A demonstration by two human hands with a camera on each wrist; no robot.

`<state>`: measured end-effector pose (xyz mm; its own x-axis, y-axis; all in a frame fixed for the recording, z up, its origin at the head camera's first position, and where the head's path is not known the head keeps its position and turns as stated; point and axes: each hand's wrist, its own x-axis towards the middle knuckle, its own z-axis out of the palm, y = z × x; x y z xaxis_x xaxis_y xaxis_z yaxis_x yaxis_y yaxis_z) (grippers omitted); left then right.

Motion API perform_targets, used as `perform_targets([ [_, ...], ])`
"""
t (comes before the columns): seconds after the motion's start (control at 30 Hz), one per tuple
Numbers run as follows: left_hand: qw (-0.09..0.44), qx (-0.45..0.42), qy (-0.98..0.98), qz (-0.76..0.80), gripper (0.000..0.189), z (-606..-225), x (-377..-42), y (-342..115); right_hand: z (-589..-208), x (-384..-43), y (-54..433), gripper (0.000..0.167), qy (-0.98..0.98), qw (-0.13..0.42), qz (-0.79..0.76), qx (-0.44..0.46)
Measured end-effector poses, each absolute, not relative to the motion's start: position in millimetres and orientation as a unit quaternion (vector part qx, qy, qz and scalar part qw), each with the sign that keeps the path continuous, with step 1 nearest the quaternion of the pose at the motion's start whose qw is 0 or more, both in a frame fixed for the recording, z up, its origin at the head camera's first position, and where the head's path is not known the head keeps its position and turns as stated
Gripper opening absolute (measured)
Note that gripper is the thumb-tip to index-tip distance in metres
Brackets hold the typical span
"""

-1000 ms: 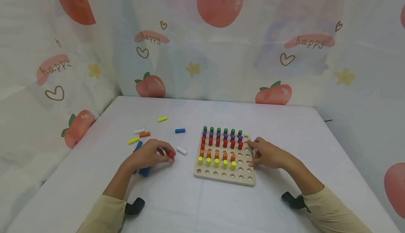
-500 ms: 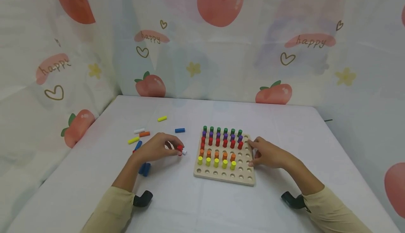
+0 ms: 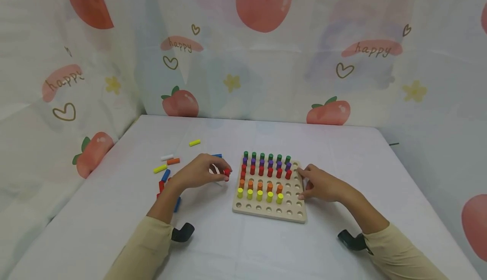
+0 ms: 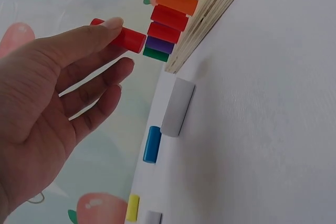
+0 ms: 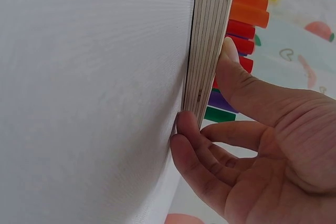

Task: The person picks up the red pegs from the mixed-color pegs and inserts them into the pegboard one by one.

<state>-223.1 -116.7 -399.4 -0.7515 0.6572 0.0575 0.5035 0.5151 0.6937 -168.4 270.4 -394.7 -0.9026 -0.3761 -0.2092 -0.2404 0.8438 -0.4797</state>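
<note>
My left hand (image 3: 199,172) pinches a red peg (image 4: 130,40) between thumb and forefinger, just off the left side of a wooden pegboard (image 3: 268,215). Its other fingers are loosely bent, as the left wrist view shows. The board carries rows of green, purple, red, orange and yellow pegs standing upright; a lone red peg (image 3: 242,175) starts one row at the left. On the board's right edge my right hand (image 3: 323,185) keeps hold, thumb (image 5: 229,51) on the top face and fingers against the side. Holes show along the right columns and the front row.
Loose pegs lie left of the board: a white peg (image 4: 177,107) beneath my left hand, a blue peg (image 4: 151,144) beyond it, and yellow (image 3: 195,143), orange (image 3: 173,161) and several others around my left forearm. A patterned cloth (image 3: 251,77) hangs behind the table.
My left hand has carried the red peg rightward and slightly away from me, over the white peg and closer to the board. The right hand and the board stay where they were.
</note>
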Motion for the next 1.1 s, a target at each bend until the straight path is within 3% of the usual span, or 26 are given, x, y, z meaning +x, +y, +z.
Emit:
perform_targets([
  [1.1,0.064,0.347,0.861,0.366,0.027,-395.6,-232.4,-65.9,-398.2,-170.3,272.0,0.089,0.947,0.153,-0.232,-0.16],
])
